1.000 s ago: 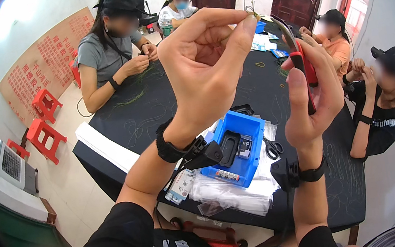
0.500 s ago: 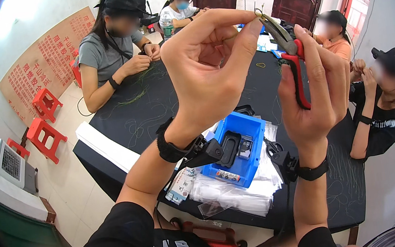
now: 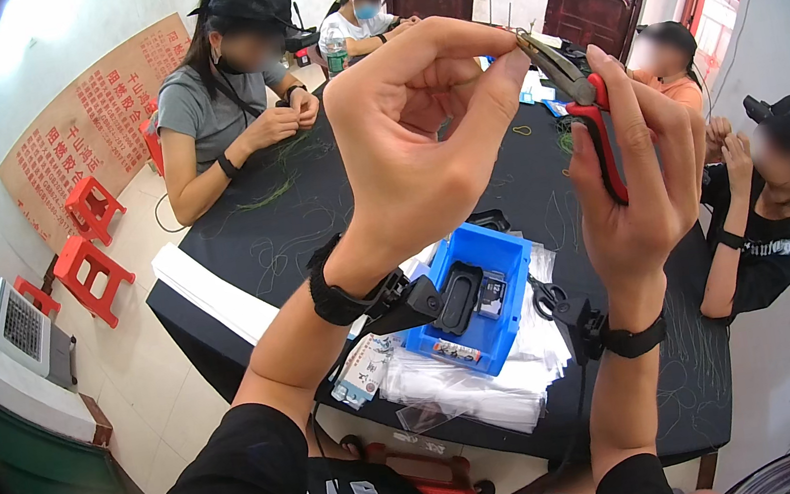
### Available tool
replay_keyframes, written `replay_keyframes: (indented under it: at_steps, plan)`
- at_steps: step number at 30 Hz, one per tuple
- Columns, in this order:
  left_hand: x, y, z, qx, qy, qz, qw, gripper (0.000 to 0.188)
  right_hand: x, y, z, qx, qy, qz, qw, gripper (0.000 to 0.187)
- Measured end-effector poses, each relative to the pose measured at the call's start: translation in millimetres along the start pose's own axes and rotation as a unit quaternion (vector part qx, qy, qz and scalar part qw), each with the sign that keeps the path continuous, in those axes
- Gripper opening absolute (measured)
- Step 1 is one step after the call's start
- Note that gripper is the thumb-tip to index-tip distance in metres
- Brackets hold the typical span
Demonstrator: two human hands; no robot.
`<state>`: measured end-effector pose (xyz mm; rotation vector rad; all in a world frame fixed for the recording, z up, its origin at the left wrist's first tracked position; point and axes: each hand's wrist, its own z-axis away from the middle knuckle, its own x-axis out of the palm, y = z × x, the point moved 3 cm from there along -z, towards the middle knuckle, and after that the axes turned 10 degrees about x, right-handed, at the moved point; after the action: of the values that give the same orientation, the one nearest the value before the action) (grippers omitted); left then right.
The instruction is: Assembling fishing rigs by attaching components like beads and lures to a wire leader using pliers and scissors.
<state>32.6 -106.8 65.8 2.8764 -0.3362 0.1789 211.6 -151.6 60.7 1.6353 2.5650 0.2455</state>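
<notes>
My left hand (image 3: 430, 136), raised above the table, pinches a small wiry thing (image 3: 519, 30) between thumb and index finger. That thing is too small to make out well, and the fingertips partly hide it. My right hand (image 3: 638, 177) is wrapped round pliers with red and black handles (image 3: 606, 141). The grey jaws (image 3: 556, 68) slant up and left, their tips right at my left fingertips, touching or nearly touching the small thing. Whether the jaws grip it I cannot tell.
On the black-covered table (image 3: 310, 218), a blue tray (image 3: 423, 341) holds a black case, beside clear plastic bags (image 3: 477, 397) and black-handled scissors (image 3: 550, 298). Thin green lines (image 3: 276, 188) lie scattered. Several people sit around the table; red stools (image 3: 94, 274) stand left.
My right hand and the pliers have shifted slightly right, and the handles have tilted. My left hand stays nearly in place; the green loop seen earlier at its fingertips shows less clearly.
</notes>
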Motion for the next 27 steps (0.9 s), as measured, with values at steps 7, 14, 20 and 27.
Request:
replay_keyframes:
  at_steps: [7, 14, 20, 27]
  plan:
    - [-0.4, -1.7, -2.0, 0.035, -0.027, -0.017, 0.999, 0.013, -0.7, 3.7, -1.1, -0.008, -0.007, -0.008, 1.000, 0.049]
    - [0.0, -1.0, -1.4, 0.029, -0.023, -0.008, 0.999, 0.013, -1.1, 5.7, -1.5, -0.007, -0.012, -0.019, 1.000, 0.049]
    - [-1.1, 0.9, -0.8, 0.000, -0.011, 0.008, 1.000, 0.009, -3.5, 6.1, -2.5, -0.009, -0.022, -0.014, 1.000, 0.049]
    - [-1.3, -1.1, -1.7, 0.048, -0.033, -0.049, 0.997, 0.013, -2.5, 5.8, -3.4, -0.007, -0.020, -0.036, 0.999, 0.049]
